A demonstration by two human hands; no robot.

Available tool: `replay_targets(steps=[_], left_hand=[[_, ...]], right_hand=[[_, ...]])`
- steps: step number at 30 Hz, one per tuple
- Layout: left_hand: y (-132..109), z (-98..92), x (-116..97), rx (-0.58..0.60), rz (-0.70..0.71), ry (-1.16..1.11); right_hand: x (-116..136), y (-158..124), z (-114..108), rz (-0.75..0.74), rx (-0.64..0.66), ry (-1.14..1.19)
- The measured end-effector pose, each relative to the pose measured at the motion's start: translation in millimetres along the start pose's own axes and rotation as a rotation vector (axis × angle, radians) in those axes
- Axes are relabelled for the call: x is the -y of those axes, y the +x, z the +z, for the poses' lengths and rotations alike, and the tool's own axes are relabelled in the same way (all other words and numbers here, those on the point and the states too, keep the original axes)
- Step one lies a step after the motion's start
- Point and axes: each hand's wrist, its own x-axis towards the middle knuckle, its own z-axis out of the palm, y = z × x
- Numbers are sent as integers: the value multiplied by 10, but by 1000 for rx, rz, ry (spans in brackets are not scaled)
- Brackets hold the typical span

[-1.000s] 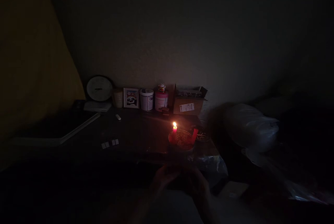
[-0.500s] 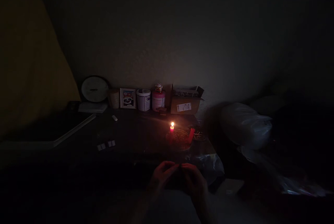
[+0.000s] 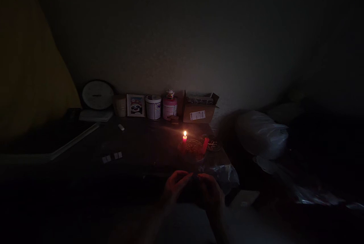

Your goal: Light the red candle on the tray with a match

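The room is very dark. A lit red candle [image 3: 184, 138] stands in a round bowl [image 3: 192, 149] on the dark table [image 3: 142, 149], with an unlit red candle [image 3: 205, 144] at the bowl's right side. Below the bowl, my left hand [image 3: 175, 186] and my right hand [image 3: 212, 193] are held close together, fingers curled around a small dark thing [image 3: 193, 193] that I cannot make out.
Along the wall stand a round white clock [image 3: 97, 94], a panda picture [image 3: 135, 105], a white jar [image 3: 153, 107], a pink jar [image 3: 170, 107] and an open cardboard box [image 3: 199, 109]. A pale plastic bag [image 3: 261, 132] lies right of the table. Small white pieces [image 3: 111, 157] sit left.
My hands have risen into clearer view and closed together below the bowl. The camera has shifted a little, so the table things sit slightly further left and up.
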Motion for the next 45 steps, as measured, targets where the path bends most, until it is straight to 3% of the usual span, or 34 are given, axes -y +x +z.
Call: replay_targets(steps=[5,8,12,17,20,23,25,29,35,45], left_hand=[[-13,22,-28,8,17,-45],[-9,20,-8,59,31,-75],[5,8,41,29,62,-70],[43,9,62,16,71,-193],[53,24,50,53,78,-289],[41,26,50,53,81,-270],[25,11,55,73,87,-247],[11,-40,61,100,104,-223],[23,-53,10,109,103,-270],[31,-124,-36,92,133,-288]], right_hand=[[49,-20,4,47,-27,-10],[1,-28,48,-56,-36,-44],[-55,31,79,-203,-78,-115],[141,84,-54,-266,-175,-89],[248,38,-110,-271,-96,-45],[147,25,-66,-309,48,-152],[-5,65,-18,-323,-13,-255],[-227,174,-24,-161,-226,-268],[-222,189,-119,152,-301,-196],[1,245,-177,72,-342,-105]])
